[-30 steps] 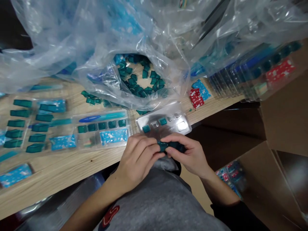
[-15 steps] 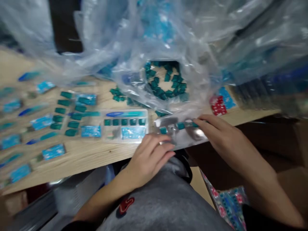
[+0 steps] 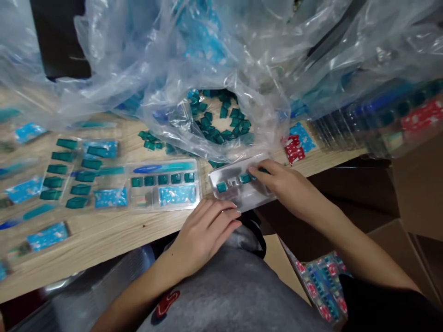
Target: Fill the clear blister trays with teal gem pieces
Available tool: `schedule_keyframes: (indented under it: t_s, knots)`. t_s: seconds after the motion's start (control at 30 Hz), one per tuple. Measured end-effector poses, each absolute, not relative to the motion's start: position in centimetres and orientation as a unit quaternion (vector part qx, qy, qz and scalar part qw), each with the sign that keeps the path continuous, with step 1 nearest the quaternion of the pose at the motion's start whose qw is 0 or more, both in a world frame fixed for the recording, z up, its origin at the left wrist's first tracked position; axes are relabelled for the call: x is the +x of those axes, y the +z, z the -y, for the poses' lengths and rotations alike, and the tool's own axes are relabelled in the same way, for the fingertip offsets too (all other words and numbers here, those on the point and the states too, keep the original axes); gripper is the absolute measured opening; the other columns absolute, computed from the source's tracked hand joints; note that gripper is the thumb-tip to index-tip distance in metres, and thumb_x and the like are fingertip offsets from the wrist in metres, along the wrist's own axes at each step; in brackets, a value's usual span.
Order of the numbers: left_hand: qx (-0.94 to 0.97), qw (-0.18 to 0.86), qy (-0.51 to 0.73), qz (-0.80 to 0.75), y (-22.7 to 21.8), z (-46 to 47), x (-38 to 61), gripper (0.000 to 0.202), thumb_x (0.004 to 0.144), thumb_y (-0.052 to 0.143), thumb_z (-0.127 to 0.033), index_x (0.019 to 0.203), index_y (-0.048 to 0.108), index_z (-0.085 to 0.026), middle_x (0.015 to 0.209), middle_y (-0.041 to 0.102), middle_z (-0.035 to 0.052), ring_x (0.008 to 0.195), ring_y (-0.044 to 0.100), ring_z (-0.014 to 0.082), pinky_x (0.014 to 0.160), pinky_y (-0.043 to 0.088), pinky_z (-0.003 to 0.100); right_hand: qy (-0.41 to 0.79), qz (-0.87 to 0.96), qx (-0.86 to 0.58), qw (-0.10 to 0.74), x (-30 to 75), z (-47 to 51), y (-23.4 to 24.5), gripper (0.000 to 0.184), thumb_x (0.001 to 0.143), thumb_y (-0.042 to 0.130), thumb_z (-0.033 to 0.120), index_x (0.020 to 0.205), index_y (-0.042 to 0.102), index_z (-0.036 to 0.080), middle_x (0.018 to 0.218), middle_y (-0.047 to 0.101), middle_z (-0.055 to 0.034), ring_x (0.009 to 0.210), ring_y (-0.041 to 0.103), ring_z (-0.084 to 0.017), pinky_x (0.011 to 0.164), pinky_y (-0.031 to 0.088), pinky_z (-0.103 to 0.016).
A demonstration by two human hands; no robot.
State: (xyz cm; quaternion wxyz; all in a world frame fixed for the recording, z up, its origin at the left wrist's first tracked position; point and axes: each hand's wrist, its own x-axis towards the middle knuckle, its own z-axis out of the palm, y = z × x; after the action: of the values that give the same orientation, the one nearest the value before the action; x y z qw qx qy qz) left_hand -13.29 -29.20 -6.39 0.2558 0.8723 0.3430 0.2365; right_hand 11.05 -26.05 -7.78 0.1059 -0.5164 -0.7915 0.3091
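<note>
A clear blister tray (image 3: 232, 196) lies at the table's near edge with two teal pieces (image 3: 221, 186) set in its pockets. My right hand (image 3: 282, 184) reaches over the tray's right part, its fingertips pinched on a small teal piece (image 3: 263, 170) at a pocket. My left hand (image 3: 207, 228) rests at the tray's near edge, fingers stretched loosely and lying flat, with nothing seen in them.
A filled tray (image 3: 162, 185) lies left of the clear one, with rows of teal blocks (image 3: 69, 175) and blue cards further left. A clear plastic bag (image 3: 214, 124) of loose teal pieces sits behind. Red and blue cards (image 3: 296, 146), a cardboard box (image 3: 418, 184) and finished packs (image 3: 321, 281) are at the right.
Both hands held teal pieces together below the table edge. The right hand has since gone up onto the clear tray, and the left hand has opened at the tray's near edge.
</note>
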Motion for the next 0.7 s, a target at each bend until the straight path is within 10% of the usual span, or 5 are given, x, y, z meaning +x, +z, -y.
schedule_keyframes:
  t_s: [0.2,0.37,0.7]
  knots:
    - [0.83,0.275,0.274,-0.401,-5.6,28.3,-13.8,0.018,0.096,0.052,-0.012,0.111,0.058,-0.019,0.101,0.067,0.0039,0.094,0.064,0.0146,0.082,0.054,0.027,0.465,0.543,-0.583,0.385,10.0,27.8,-6.5,0.034,0.088,0.065,0.022,0.121,0.069,0.026,0.095,0.07,-0.0019,0.077,0.063,-0.012,0.075,0.055,-0.029]
    - [0.808,0.275,0.3,-0.425,-4.8,27.7,-12.4,0.027,0.094,0.056,-0.011,0.118,0.057,-0.023,0.109,0.063,0.0034,0.103,0.062,0.0158,0.087,0.053,0.029,0.726,0.368,-0.421,0.399,7.3,29.4,-6.2,0.057,0.082,0.061,0.012,0.138,0.055,0.024,0.103,0.07,-0.0018,0.069,0.06,-0.006,0.063,0.053,-0.02]
    - [0.804,0.339,0.29,-0.394,-4.1,26.4,-12.7,0.018,0.093,0.062,-0.021,0.111,0.06,-0.025,0.11,0.062,0.0034,0.106,0.062,0.0164,0.089,0.055,0.032,0.736,0.386,-0.376,0.41,6.6,29.2,-5.0,0.049,0.093,0.057,0.02,0.14,0.045,0.026,0.099,0.069,0.0,0.068,0.064,-0.006,0.063,0.055,-0.02]
